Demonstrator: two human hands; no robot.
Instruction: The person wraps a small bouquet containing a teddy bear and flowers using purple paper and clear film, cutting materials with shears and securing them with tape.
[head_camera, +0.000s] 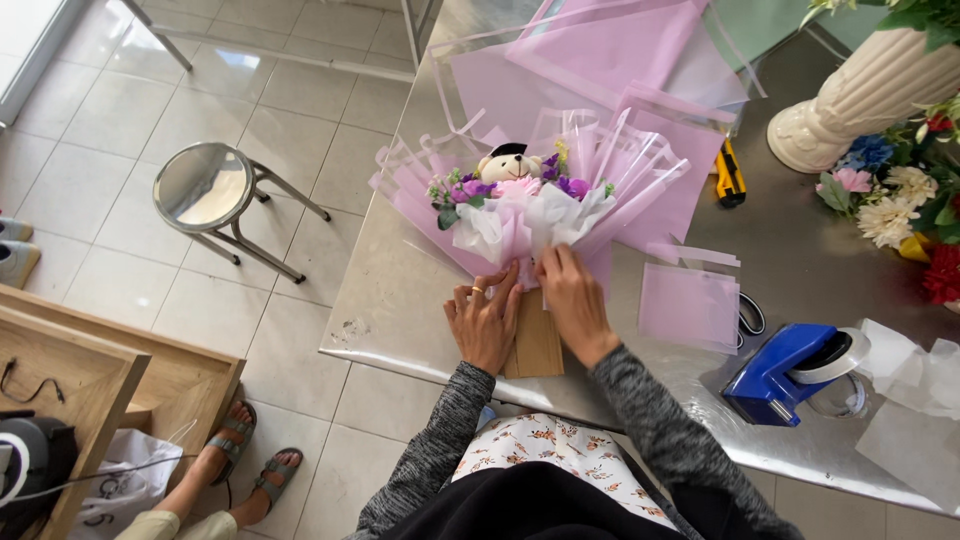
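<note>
A bouquet (530, 205) wrapped in pink and white paper lies on a steel table (400, 290), with purple and pink flowers and a small teddy bear in a black cap (508, 162) at its top. Its brown paper-wrapped handle (537, 345) points toward me. My left hand (484, 320) grips the neck of the wrap from the left, a ring on one finger. My right hand (570, 300) pinches the pink paper at the neck from the right. Both hands press the wrapping together just above the handle.
Loose pink sheets (690, 305) lie to the right and behind the bouquet. A blue tape dispenser (785, 370), scissors (750, 320) and a yellow cutter (730, 175) sit on the table. A white vase (865, 95) and flowers (900, 200) stand far right. A round stool (205, 190) stands left; another person's sandalled feet (250, 460) are lower left.
</note>
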